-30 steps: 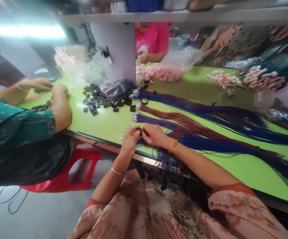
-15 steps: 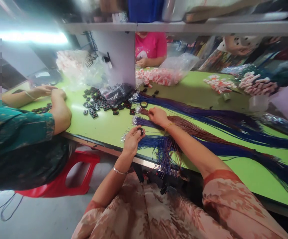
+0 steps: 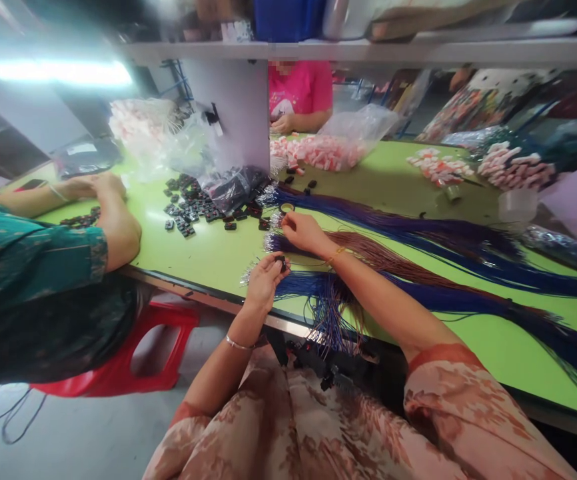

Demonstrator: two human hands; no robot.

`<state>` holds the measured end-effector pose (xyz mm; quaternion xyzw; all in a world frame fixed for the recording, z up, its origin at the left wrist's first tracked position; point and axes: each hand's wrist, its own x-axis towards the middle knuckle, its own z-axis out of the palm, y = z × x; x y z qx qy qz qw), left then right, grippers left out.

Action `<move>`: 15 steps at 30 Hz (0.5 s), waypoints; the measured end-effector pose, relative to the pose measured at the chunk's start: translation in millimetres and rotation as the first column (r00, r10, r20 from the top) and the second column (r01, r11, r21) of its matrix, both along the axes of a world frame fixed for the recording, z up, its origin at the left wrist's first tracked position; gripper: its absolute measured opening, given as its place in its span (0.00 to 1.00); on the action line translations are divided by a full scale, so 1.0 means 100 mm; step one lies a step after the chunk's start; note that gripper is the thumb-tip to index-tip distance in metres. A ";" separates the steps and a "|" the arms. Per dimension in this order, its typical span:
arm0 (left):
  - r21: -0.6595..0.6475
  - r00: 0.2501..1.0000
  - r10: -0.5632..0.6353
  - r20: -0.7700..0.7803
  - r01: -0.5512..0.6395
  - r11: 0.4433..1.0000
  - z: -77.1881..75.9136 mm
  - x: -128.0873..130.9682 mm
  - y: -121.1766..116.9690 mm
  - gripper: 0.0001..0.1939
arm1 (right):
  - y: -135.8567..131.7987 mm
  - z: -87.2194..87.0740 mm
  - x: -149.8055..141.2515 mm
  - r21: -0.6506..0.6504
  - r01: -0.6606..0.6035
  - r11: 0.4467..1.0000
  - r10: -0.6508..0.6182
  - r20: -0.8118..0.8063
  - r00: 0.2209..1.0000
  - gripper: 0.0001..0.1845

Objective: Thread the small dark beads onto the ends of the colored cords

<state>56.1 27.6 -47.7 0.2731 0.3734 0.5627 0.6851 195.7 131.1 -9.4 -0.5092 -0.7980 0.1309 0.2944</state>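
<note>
My left hand [image 3: 264, 280] is closed on a small black connector [image 3: 281, 261] near the front edge of the green table [image 3: 203, 250]. My right hand [image 3: 302, 231] reaches forward and pinches at the tinned ends of the brown wire bundle [image 3: 393, 257]. Purple wires [image 3: 288, 243] lie just under it, and blue wires [image 3: 418, 223] run further back. Finished wired pieces [image 3: 331, 313] hang over the table edge by my lap.
A pile of black connectors [image 3: 193, 203] and a dark bag [image 3: 236, 187] lie ahead left. A person in a green sleeve [image 3: 33, 260] works at the left on a red stool [image 3: 133, 353]. Another person in pink [image 3: 301, 87] sits across. Bags of pink-white parts [image 3: 328, 150] stand behind.
My right hand left my left hand and moved forward to the brown wire ends. My left hand stayed in place with the connector.
</note>
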 end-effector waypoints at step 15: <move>0.048 0.998 0.027 0.055 -0.029 0.998 -0.03 -0.02 -0.01 0.12 | -0.75 -0.02 0.08 -0.272 -0.146 0.951 0.032 -0.385 0.922 0.09</move>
